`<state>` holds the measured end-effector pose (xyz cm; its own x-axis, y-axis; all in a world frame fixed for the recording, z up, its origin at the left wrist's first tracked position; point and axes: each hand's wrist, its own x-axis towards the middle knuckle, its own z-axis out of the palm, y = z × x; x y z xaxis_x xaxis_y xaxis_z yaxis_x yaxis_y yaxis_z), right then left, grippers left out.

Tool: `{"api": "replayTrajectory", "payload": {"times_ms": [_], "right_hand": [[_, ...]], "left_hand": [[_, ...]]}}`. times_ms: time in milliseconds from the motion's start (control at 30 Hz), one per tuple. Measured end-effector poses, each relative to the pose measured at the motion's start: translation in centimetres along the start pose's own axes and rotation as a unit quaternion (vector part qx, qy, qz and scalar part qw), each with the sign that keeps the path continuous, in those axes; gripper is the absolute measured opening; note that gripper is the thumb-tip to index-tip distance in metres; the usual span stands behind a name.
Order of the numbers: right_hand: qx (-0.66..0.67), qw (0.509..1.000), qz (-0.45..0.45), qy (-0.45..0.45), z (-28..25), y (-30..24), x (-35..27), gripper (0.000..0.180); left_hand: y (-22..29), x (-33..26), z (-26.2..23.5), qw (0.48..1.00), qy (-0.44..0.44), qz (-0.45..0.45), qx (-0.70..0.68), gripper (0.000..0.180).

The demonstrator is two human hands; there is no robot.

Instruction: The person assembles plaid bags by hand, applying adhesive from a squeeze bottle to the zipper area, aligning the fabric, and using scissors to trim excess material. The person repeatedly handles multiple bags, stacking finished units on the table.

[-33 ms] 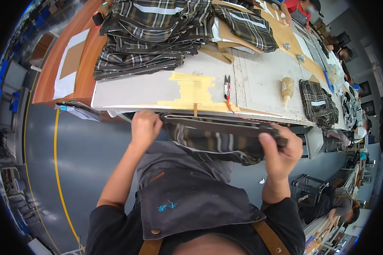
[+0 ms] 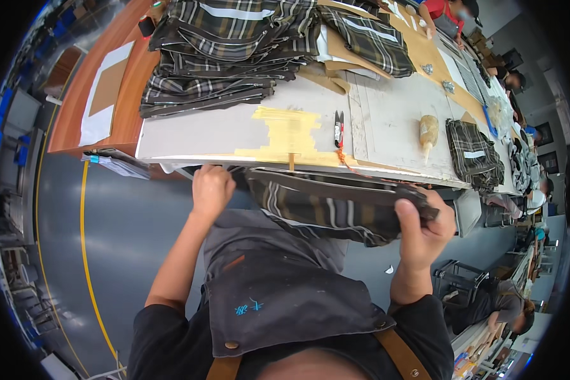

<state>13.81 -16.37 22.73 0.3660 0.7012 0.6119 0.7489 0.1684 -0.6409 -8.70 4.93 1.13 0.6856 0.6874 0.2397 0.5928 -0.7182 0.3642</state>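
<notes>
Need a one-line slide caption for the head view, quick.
Both hands, left hand and right hand, grip a folded plaid fabric piece at the worktable edge, below a stack of plaid pieces.

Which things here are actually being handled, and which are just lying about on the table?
In hand: plaid fabric piece, held by left hand and right hand.
Lying about: stack of plaid pieces, snips, yellow tape patch, small bottle.

I see soft, matt plaid cloth (image 2: pixel 323 212) held at the near edge of the surface (image 2: pixel 215 126), which looks like smooth, dull grey board patched with yellowish paper tape (image 2: pixel 289 130). Beyond the tape, a stack of the same woven cloth (image 2: pixel 221 50) lies folded. Right of the tape, the snips (image 2: pixel 339 130) show glossy metal.
</notes>
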Motion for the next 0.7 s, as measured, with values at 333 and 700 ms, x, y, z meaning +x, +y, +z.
{"api": "replayTrajectory", "payload": {"times_ms": [333,700], "right_hand": [[-0.016,0.99,-0.079,-0.114,2.9,1.4,-1.4,0.025],[-0.061,0.99,-0.067,-0.104,4.5,2.6,-2.3,0.04]], "left_hand": [[13.0,1.6,-6.1,0.884,0.117,0.148,-0.428,0.038],[12.9,0.3,-8.7,0.807,-0.098,0.04,-0.581,0.031]]}}
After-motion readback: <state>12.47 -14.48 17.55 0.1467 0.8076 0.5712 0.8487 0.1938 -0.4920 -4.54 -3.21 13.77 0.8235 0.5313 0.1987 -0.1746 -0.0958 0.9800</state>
